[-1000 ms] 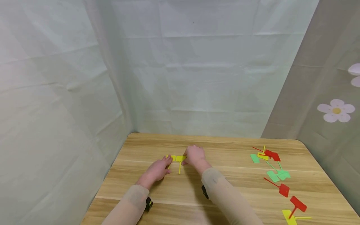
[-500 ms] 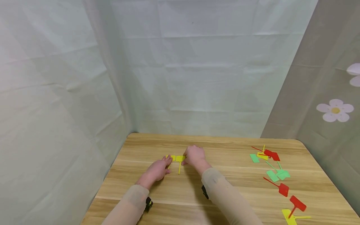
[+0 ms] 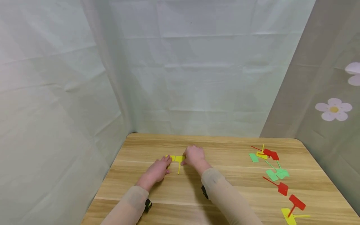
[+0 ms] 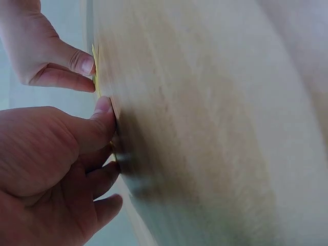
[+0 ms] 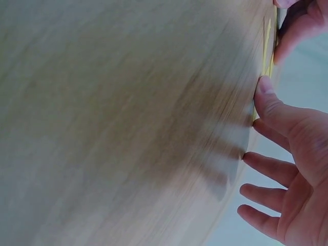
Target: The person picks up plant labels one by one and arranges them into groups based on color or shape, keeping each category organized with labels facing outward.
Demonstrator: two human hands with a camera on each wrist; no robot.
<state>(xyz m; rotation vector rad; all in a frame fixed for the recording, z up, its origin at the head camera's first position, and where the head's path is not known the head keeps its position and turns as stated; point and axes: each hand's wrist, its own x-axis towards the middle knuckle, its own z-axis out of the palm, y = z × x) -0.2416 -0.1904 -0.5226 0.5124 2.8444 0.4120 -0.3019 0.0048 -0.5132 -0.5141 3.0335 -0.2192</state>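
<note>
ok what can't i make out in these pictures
Head: part of the left yellow tag, under the left hand.
Head: right end of the right yellow tag, behind the right hand.
Head: rest of the upper flower, cut by the right edge.
Left wrist: tags' faces, seen edge-on.

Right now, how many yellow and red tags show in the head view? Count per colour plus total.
Yellow tags: 4 (1 at the left hand, 1 at the right hand, 2 off to the right)
Red tags: 4 (all off to the right)
Total: 8
</note>
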